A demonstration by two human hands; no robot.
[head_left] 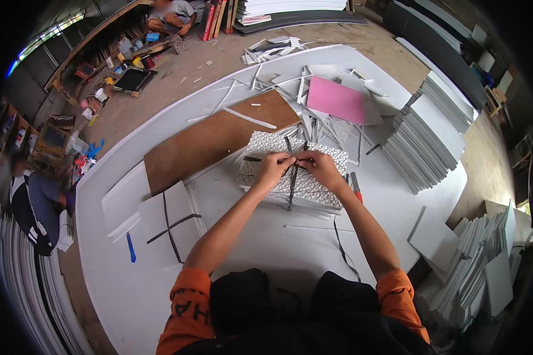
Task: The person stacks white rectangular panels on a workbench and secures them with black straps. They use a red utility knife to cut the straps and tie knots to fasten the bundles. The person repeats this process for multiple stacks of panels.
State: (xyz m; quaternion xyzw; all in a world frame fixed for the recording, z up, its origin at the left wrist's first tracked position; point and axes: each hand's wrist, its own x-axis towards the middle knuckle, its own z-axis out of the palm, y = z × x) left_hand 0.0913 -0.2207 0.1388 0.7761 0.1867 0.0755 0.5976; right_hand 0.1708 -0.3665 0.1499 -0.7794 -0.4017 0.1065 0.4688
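- Stack of bumpy white sheets (259,145) lies flat on the white board (266,242), straight ahead of the person.
- Black strap (293,180) crosses over its top; both hands meet near the crossing.
- Left hand (272,170) pinches the strap between thumb and fingers; right hand (318,167) pinches it just beside, fingertips nearly touching. Which end each holds, I can't tell from here.
- Looks like knotting. My judgement: keep the crossing centred, pull both ends evenly and low, and pin the first turn with a fingertip so it doesn't slacken.
- Sheet edges look slightly uneven at the near side; squaring them before the final pull would likely help.
- Too hard a tug could dent the rims.
- White bundle (183,207) to the left wears a similar strap cross: a handy pattern.
- Red-handled tool (356,188) sits close by the right forearm; mind the elbow.
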